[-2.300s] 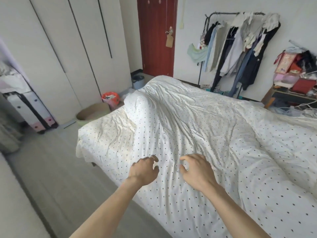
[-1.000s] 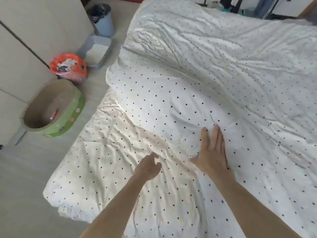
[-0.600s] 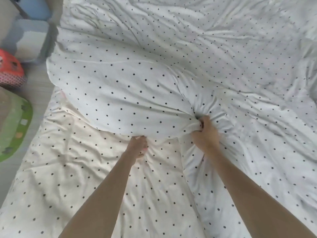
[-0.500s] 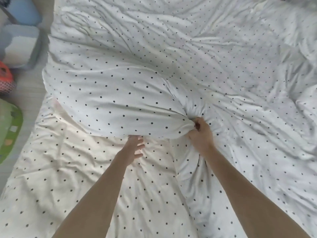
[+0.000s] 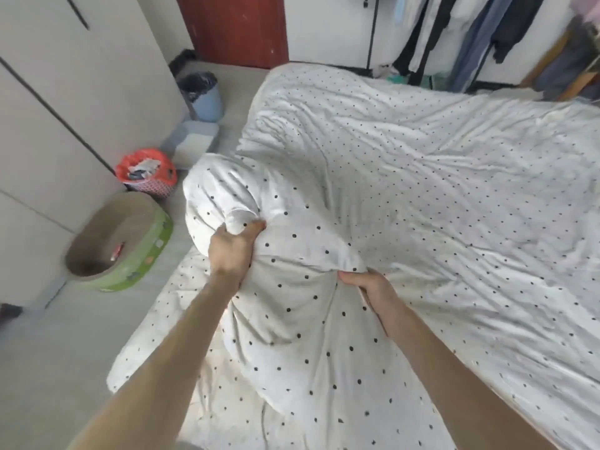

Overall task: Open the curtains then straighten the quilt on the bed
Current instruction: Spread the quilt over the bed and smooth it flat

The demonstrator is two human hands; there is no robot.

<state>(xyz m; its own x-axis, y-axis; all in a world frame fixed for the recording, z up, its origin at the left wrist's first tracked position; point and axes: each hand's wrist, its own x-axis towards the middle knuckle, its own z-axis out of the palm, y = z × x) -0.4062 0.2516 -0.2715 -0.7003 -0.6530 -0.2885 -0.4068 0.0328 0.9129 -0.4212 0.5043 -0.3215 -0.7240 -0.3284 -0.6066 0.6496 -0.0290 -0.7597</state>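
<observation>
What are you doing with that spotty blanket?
A person is tidying the bed. Both hands are gripping the white dotted quilt: the left hand clutches a bunched-up fold near the bed's edge, and the right hand pinches the fabric beside it. That part of the quilt is lifted into a lump and not yet spread flat. The rest lies wrinkled across the bed.

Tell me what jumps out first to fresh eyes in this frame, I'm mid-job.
The left hand and right hand, centre frame, both fisted in the dotted white quilt, lifting a bunched corner off the bed. On the floor at left, an orange-lined bin and a green-rimmed round bed stand out beside the pale wardrobe.
</observation>
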